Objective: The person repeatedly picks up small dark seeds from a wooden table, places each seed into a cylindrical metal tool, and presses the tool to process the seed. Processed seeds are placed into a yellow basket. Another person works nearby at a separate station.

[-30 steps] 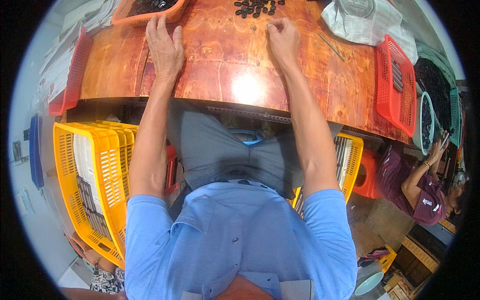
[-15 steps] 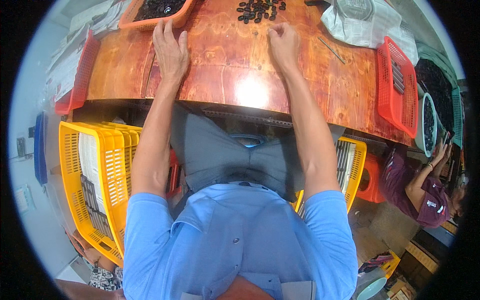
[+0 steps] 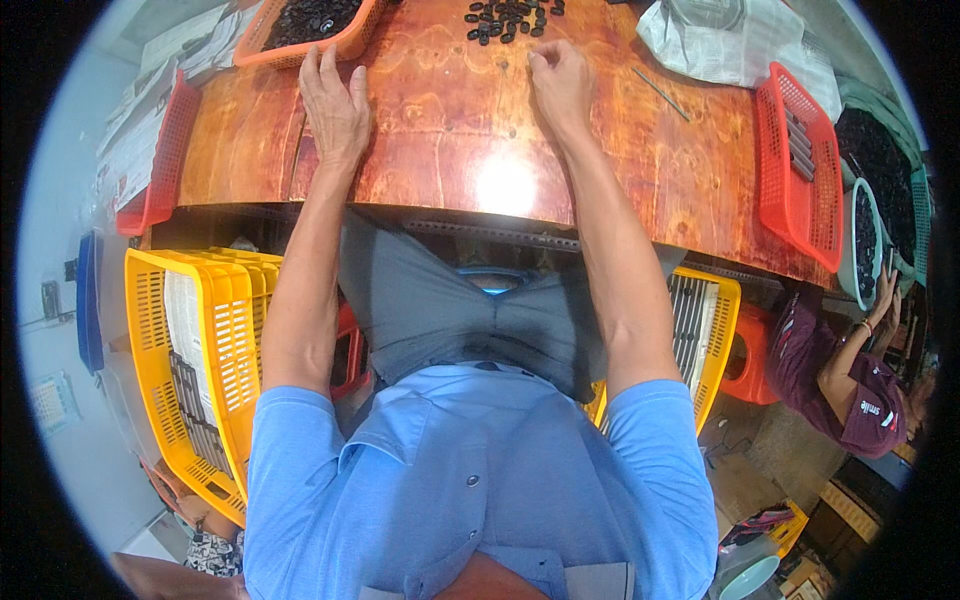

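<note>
My left hand (image 3: 336, 108) rests on the wooden table (image 3: 440, 130) with its fingers apart, holding nothing. Its fingertips are close to the near edge of an orange basket (image 3: 352, 44) filled with small black pieces (image 3: 305, 22). My right hand (image 3: 564, 88) is curled, thumb and forefinger drawn together; whether anything is between them is too small to make out. Just beyond and left of it, several small black oval pieces (image 3: 507, 20) lie spread on the tabletop.
A thin rod (image 3: 662, 95) lies right of my right hand. Further right stand a red basket (image 3: 798, 222) with grey sticks and a pale green basin (image 3: 852, 262) of dark pieces, near a co-worker's hands (image 3: 884, 305). Yellow crates (image 3: 228, 330) flank my legs.
The view has shifted slightly, so the pieces and baskets sit a little differently in it. Both hands keep nearly the same pose. The co-worker's hands at the right have moved slightly.
</note>
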Action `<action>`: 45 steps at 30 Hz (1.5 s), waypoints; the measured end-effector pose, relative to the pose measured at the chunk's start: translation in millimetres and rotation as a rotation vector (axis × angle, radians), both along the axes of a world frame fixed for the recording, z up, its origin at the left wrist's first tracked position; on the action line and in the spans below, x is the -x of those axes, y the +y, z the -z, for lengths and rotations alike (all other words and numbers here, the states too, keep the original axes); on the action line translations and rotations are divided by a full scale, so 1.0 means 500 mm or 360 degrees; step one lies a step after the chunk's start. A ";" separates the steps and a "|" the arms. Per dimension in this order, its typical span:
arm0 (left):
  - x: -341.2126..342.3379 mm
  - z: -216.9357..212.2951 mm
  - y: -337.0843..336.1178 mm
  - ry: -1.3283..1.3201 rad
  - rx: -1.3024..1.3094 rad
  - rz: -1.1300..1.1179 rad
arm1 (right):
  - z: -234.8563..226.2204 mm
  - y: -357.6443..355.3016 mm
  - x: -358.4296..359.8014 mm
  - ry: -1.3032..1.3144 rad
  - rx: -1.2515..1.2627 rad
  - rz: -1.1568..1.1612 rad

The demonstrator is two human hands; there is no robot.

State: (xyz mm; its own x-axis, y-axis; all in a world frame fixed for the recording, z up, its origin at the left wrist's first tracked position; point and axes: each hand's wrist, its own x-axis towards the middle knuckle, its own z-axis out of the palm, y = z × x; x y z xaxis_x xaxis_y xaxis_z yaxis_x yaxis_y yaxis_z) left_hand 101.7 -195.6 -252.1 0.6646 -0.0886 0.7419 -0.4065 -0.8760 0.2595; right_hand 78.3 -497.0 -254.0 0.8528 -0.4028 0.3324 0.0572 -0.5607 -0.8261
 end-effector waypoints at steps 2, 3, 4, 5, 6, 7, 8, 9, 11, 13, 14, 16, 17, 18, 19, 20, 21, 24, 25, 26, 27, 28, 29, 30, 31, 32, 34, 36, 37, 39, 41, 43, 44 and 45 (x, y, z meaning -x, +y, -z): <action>0.001 0.001 0.002 0.0004 -0.0015 -0.0007 | 0.000 -0.001 -0.001 0.0058 -0.0047 -0.0018; 0.004 0.002 0.003 0.0016 -0.0017 -0.0007 | 0.001 -0.001 -0.001 0.0087 -0.0072 -0.0026; 0.003 -0.003 0.002 0.0017 -0.0001 -0.0008 | 0.000 0.002 -0.003 0.0074 -0.0095 -0.0023; 0.001 -0.006 -0.001 0.0042 0.0004 -0.0022 | 0.007 0.004 -0.005 0.0054 -0.0113 -0.0015; 0.007 -0.006 -0.002 0.0066 0.0008 -0.0037 | 0.013 0.005 -0.007 0.0033 -0.0133 -0.0008; 0.011 -0.009 -0.001 0.0085 0.0012 -0.0059 | 0.006 0.008 -0.008 0.0044 -0.0083 0.0002; 0.013 -0.014 -0.002 0.0068 0.0027 -0.0037 | -0.002 0.010 -0.004 0.0051 -0.0035 0.0014; 0.018 -0.017 -0.005 0.0089 0.0042 -0.0028 | -0.011 0.012 0.001 0.0059 0.0012 0.0025; 0.025 -0.023 -0.010 0.0117 0.0048 -0.0016 | -0.019 0.014 0.009 0.0053 0.0035 0.0057; 0.028 -0.031 -0.017 0.0102 0.0053 -0.0025 | -0.016 0.015 0.009 0.0012 0.0033 0.0066; 0.028 -0.030 -0.017 0.0112 0.0060 -0.0031 | -0.013 0.014 0.008 -0.0030 0.0022 0.0057; 0.030 -0.027 -0.014 0.0138 0.0076 -0.0036 | -0.013 0.014 0.008 -0.0039 -0.0010 0.0034; 0.031 -0.028 -0.013 0.0145 0.0083 -0.0038 | -0.017 0.015 0.010 -0.0005 -0.0032 0.0019; 0.031 -0.029 -0.012 0.0153 0.0090 -0.0039 | -0.021 0.016 0.012 0.0028 -0.0052 0.0004; 0.034 -0.030 -0.013 0.0161 0.0099 -0.0044 | -0.024 0.016 0.014 0.0024 -0.0066 0.0006; 0.036 -0.032 -0.016 0.0187 0.0120 -0.0048 | -0.026 0.016 0.015 0.0019 -0.0081 0.0008; 0.037 -0.030 -0.017 0.0190 0.0118 -0.0044 | -0.026 0.016 0.017 0.0014 -0.0095 0.0011; 0.036 -0.034 -0.019 0.0206 0.0130 -0.0038 | -0.005 0.004 0.007 -0.0022 -0.0051 0.0009; 0.038 -0.034 -0.018 0.0212 0.0137 -0.0039 | -0.011 0.006 0.011 0.0002 -0.0049 -0.0003; 0.038 -0.034 -0.016 0.0218 0.0143 -0.0039 | -0.016 0.009 0.015 0.0026 -0.0047 -0.0015; 0.037 -0.035 -0.016 0.0224 0.0149 -0.0038 | -0.021 0.010 0.016 0.0049 -0.0044 -0.0025; 0.036 -0.034 -0.016 0.0209 0.0139 -0.0049 | -0.017 0.011 0.014 0.0011 -0.0051 -0.0024; 0.036 -0.033 -0.016 0.0210 0.0138 -0.0049 | -0.014 0.009 0.013 0.0017 -0.0075 -0.0030; 0.035 -0.032 -0.017 0.0210 0.0138 -0.0047 | -0.010 0.005 0.012 0.0022 -0.0099 -0.0035; 0.034 -0.033 -0.016 0.0207 0.0135 -0.0049 | -0.009 0.004 0.010 0.0023 -0.0125 -0.0043; 0.032 -0.036 -0.019 0.0227 0.0150 -0.0046 | -0.004 0.002 0.008 0.0008 -0.0087 -0.0021; 0.032 -0.032 -0.018 0.0257 0.0162 -0.0043 | 0.005 0.003 0.004 -0.0024 -0.0013 0.0025; 0.036 -0.036 -0.018 0.0289 0.0183 -0.0044 | -0.003 0.004 0.005 0.0019 0.0006 0.0004; 0.040 -0.037 -0.019 0.0288 0.0190 -0.0044 | -0.003 0.006 0.011 0.0052 0.0013 -0.0006; 0.042 -0.042 -0.019 0.0286 0.0202 -0.0047 | -0.006 0.006 0.011 0.0052 0.0015 -0.0015; 0.039 -0.040 -0.020 0.0266 0.0192 -0.0037 | -0.004 0.005 0.010 0.0060 0.0009 -0.0029; 0.038 -0.042 -0.017 0.0243 0.0173 -0.0030 | -0.011 0.008 0.013 0.0094 -0.0044 -0.0002; 0.039 -0.039 -0.014 0.0223 0.0160 -0.0029 | -0.015 0.015 0.014 0.0110 -0.0076 0.0003; 0.040 -0.031 -0.015 0.0204 0.0147 -0.0029 | -0.010 0.015 0.015 0.0112 -0.0058 -0.0004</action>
State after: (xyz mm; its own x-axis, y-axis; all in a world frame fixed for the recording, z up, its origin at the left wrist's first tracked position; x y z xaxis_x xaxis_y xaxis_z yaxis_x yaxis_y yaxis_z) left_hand 81.4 -202.9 -236.4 0.7551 -0.0110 0.6555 -0.3492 -0.8530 0.3879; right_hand 70.7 -489.6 -249.0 0.8746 -0.4113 0.2567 -0.0004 -0.5301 -0.8479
